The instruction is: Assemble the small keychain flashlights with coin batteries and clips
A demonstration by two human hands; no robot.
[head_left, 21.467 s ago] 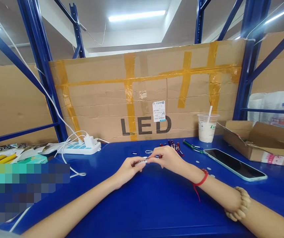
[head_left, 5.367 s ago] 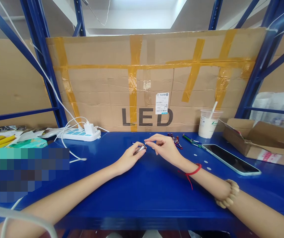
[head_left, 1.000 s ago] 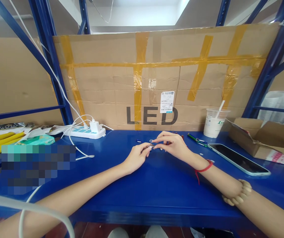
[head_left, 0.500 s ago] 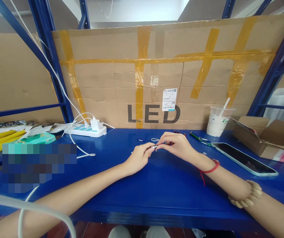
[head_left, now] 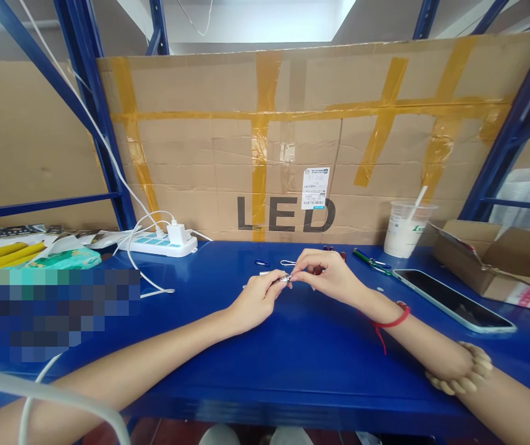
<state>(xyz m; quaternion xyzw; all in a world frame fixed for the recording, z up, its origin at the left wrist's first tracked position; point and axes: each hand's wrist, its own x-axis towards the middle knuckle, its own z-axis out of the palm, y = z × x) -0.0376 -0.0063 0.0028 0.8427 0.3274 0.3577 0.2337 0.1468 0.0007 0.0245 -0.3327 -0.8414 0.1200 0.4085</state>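
Near the centre of the frame, your left hand [head_left: 256, 301] pinches a small shiny piece [head_left: 285, 278] between thumb and forefinger. Your right hand [head_left: 332, 278] meets it from the right, its thumb and forefinger pressed together on the right end of this piece; finer details are too small to tell. Just above your fingers, a pale loop [head_left: 288, 263] and a blue item [head_left: 262, 263] lie on the blue table [head_left: 246, 371]. The phone [head_left: 454, 301] lies at the right of the frame.
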